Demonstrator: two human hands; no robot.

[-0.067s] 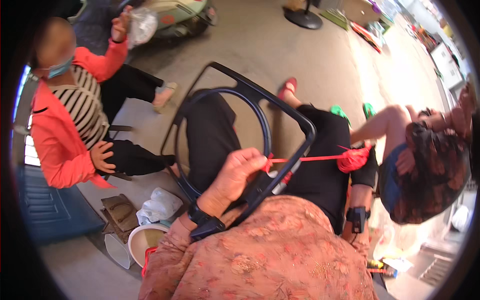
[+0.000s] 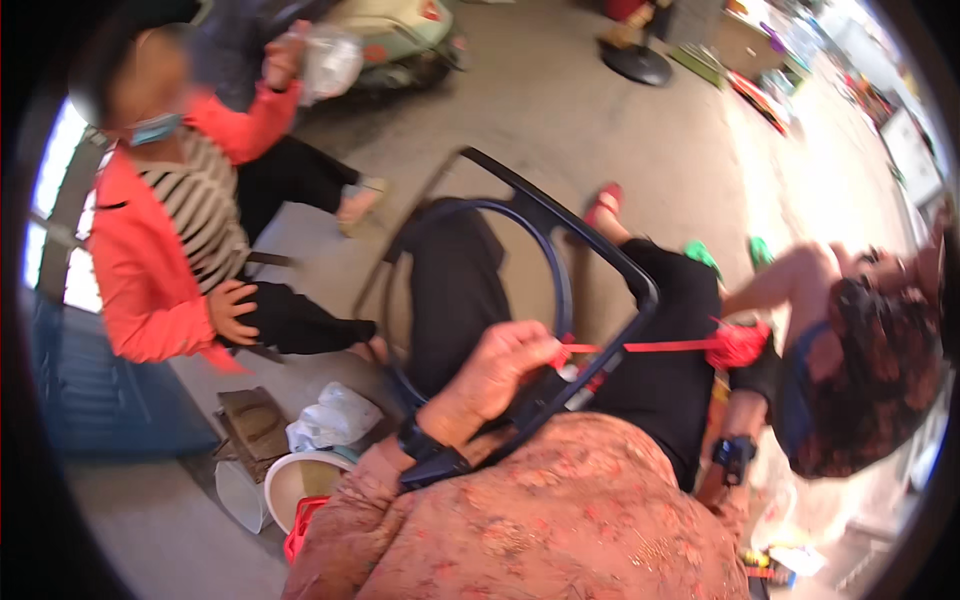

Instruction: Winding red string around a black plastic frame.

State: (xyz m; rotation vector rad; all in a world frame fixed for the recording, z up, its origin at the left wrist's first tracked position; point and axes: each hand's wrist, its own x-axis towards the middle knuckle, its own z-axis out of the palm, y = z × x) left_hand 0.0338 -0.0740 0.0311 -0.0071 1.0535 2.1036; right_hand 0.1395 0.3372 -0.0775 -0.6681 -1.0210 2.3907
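A dark blue frame (image 2: 608, 248), squarish with rounded corners and a round ring (image 2: 553, 250) inside it, leans across my lap. My left hand (image 2: 500, 368) is closed at its near right side, thumb and fingers pinching the end of a red strip (image 2: 660, 347). Some red wrapping shows on the frame beside those fingers. The strip runs taut to the right, into a red bundle (image 2: 740, 346). At that bundle is my right hand (image 2: 748, 403), closed round it; dark material covers part of the hand, and its fingers are mostly hidden.
On the left sits a person in a coral jacket (image 2: 140, 290), one hand raised beside a clear bag (image 2: 330, 62). Another person (image 2: 860, 380) bends close at my right. A white bucket (image 2: 283, 490), a brown bag (image 2: 255, 425) and a white plastic bag (image 2: 335, 415) lie left of me.
The whole view has shifted, so everything sits a little farther right and mostly lower. Both hands keep their hold, and the red strip stays stretched between them.
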